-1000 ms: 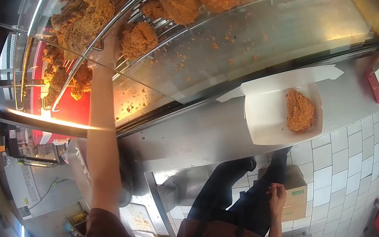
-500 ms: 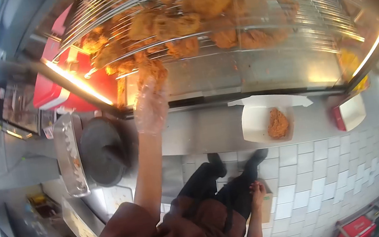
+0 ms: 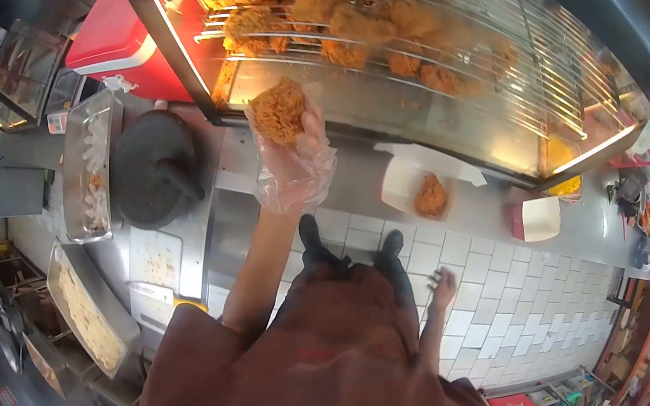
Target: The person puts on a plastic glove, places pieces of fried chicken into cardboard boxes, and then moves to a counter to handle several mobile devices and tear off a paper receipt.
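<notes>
1. Left hand (image 3: 296,156), covered by a clear plastic glove (image 3: 294,195), is curled part-way round a piece of fried chicken (image 3: 276,111); the piece is supported by palm and fingers, its craggy crust facing up.
2. That piece is held just outside the display case (image 3: 182,51), near its left end.
3. By judgement, it is light and fairly firm, with a brittle, greasy crust from which flakes could be shed. It is best gripped broadly round its thick sides, without hard squeezing; some slipping may be allowed by the loose glove.
4. Right hand (image 3: 441,286) is held low beside the body, its fingers loosely bent and apart; nothing can be seen in it.
5. More chicken is heaped on the wire rack (image 3: 535,51) inside the case. On the counter (image 3: 482,199), another piece (image 3: 429,197) is contained in an open box (image 3: 398,183); a second box (image 3: 538,218) is placed farther right.
6. Leftward, a metal tray (image 3: 75,200) and a chopping board (image 3: 152,263) are set out.
</notes>
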Demonstrator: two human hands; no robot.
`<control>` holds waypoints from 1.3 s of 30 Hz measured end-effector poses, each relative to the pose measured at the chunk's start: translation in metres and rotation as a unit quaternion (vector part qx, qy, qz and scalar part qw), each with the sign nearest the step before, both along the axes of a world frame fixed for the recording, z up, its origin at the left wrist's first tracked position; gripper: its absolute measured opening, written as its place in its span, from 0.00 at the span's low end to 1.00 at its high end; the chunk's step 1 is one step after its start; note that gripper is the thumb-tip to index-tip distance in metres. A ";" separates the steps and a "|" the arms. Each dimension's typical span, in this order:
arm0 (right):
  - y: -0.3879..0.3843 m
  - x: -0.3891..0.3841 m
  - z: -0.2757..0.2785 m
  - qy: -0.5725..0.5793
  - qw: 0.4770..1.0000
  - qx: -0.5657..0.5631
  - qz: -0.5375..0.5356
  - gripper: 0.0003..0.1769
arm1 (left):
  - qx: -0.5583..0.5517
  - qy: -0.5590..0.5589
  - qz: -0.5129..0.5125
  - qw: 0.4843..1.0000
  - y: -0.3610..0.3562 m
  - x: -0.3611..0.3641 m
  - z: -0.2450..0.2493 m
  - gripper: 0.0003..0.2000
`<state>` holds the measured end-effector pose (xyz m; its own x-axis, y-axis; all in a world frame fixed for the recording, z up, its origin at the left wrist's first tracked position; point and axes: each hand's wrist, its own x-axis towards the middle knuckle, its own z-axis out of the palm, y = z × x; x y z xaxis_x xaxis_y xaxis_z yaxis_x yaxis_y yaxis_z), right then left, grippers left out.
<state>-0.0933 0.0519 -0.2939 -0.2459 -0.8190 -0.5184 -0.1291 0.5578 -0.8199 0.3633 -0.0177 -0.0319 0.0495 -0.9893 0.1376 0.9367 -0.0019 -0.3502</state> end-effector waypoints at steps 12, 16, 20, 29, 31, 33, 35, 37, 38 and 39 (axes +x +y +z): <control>-0.243 -0.229 0.062 0.405 0.859 -0.269 -0.159 0.27 | 0.087 -0.247 -0.020 0.965 -0.047 -0.211 0.008 0.31; -0.291 -0.257 0.055 0.272 0.918 -0.261 0.123 0.33 | 0.177 -0.600 -0.122 0.770 -0.075 -0.311 0.015 0.30; -0.292 -0.249 0.038 0.201 0.939 -0.220 0.174 0.24 | -0.024 -0.784 -0.134 0.606 -0.124 -0.416 -0.038 0.29; -0.258 -0.219 0.038 0.157 0.942 -0.230 0.187 0.21 | -0.152 -0.925 -0.233 0.257 -0.256 -0.483 -0.157 0.24; -0.250 -0.209 0.049 0.153 0.938 -0.250 0.185 0.21 | -0.049 -0.943 -0.171 0.280 -0.249 -0.480 -0.177 0.28; -0.245 -0.200 0.062 0.105 0.963 -0.206 0.141 0.22 | 0.039 -0.973 -0.060 0.218 -0.229 -0.488 -0.192 0.28; -0.243 -0.194 0.054 0.085 0.969 -0.197 0.123 0.22 | 0.117 -0.981 0.052 0.146 -0.216 -0.485 -0.216 0.29; -0.243 -0.190 0.052 0.071 0.975 -0.188 0.098 0.22 | 0.122 -0.967 0.105 0.196 -0.205 -0.479 -0.251 0.31; -0.243 -0.189 0.055 0.090 0.970 -0.196 0.108 0.23 | 0.116 -0.968 0.101 0.197 -0.202 -0.478 -0.250 0.31; -0.242 -0.186 0.058 0.109 0.966 -0.204 0.113 0.23 | 0.094 -0.967 0.106 0.214 -0.200 -0.478 -0.249 0.30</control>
